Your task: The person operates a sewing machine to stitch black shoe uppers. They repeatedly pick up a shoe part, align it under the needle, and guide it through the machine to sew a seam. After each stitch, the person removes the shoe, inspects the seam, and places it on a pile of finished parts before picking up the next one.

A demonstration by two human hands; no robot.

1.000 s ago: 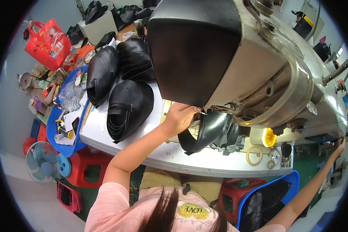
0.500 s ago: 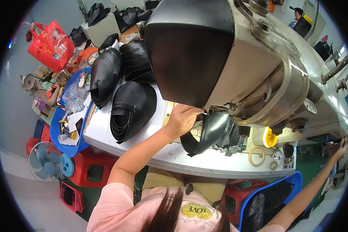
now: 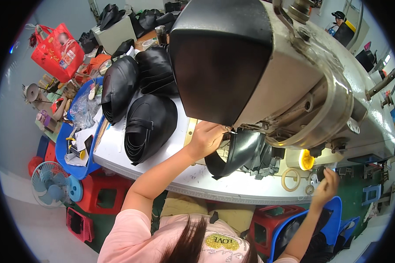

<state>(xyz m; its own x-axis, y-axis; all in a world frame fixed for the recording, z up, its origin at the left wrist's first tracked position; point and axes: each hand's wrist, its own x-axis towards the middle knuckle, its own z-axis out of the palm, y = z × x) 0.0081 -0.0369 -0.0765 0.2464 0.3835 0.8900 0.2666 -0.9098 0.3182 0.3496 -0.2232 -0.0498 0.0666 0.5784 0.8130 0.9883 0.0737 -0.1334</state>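
Observation:
My left hand (image 3: 207,139) is at the sewing machine head (image 3: 224,61), fingers pinched together at its lower edge. A small shiny metal tip shows at the fingertips, too small to name. Right below them a curved black leather-like piece (image 3: 239,151) stands on the machine bed, with more folded black pieces (image 3: 263,160) behind it to the right. My right hand (image 3: 326,188) hovers over the table's right front edge, its fingers loosely bent and apart. Beside those fingers is a dark round object (image 3: 321,172); I see nothing held there.
Rolled black pieces (image 3: 150,127) lie left on the white table (image 3: 184,168). A tan ring (image 3: 290,179) and a yellow lamp (image 3: 307,159) are at the right. Blue bins (image 3: 77,168), red stools (image 3: 103,195) and a fan (image 3: 52,184) surround the table.
My right hand has come back from the machine's far right end to the table's right front edge. The left hand stays pinched in nearly the same place.

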